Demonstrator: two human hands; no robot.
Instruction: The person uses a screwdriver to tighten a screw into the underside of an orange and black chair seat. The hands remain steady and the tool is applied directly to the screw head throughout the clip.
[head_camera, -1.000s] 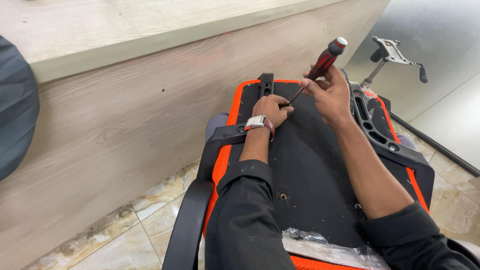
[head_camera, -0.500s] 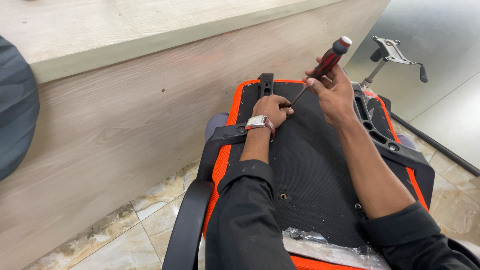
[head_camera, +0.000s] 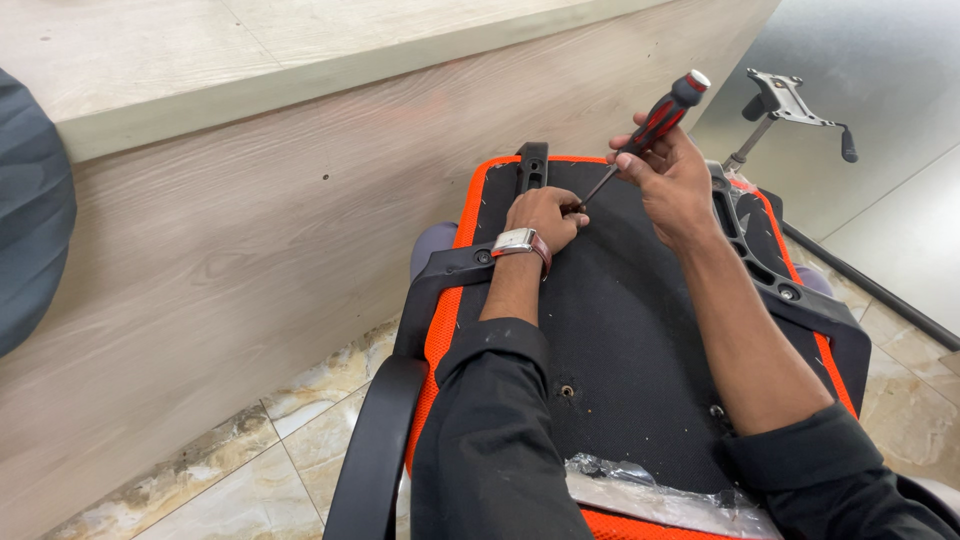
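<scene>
An upturned chair seat (head_camera: 620, 330) lies in front of me, black underneath with an orange rim and black armrests. My right hand (head_camera: 672, 175) grips a red-and-black screwdriver (head_camera: 655, 122), tilted, its tip down on the seat's far part. My left hand (head_camera: 545, 215), a watch on its wrist, rests closed on the seat right at the tip; what its fingers pinch is hidden.
A wood-grain counter front (head_camera: 250, 250) rises close on the left. A black armrest (head_camera: 375, 450) curves at the near left, another (head_camera: 770, 270) on the right. Clear plastic wrap (head_camera: 660, 495) lies near my sleeves. A metal chair mechanism (head_camera: 785, 105) stands behind. Marble-pattern tiles (head_camera: 240, 470) cover the floor.
My right hand has shifted slightly on the screwdriver handle, which has tipped a little. My left hand stays at the tip.
</scene>
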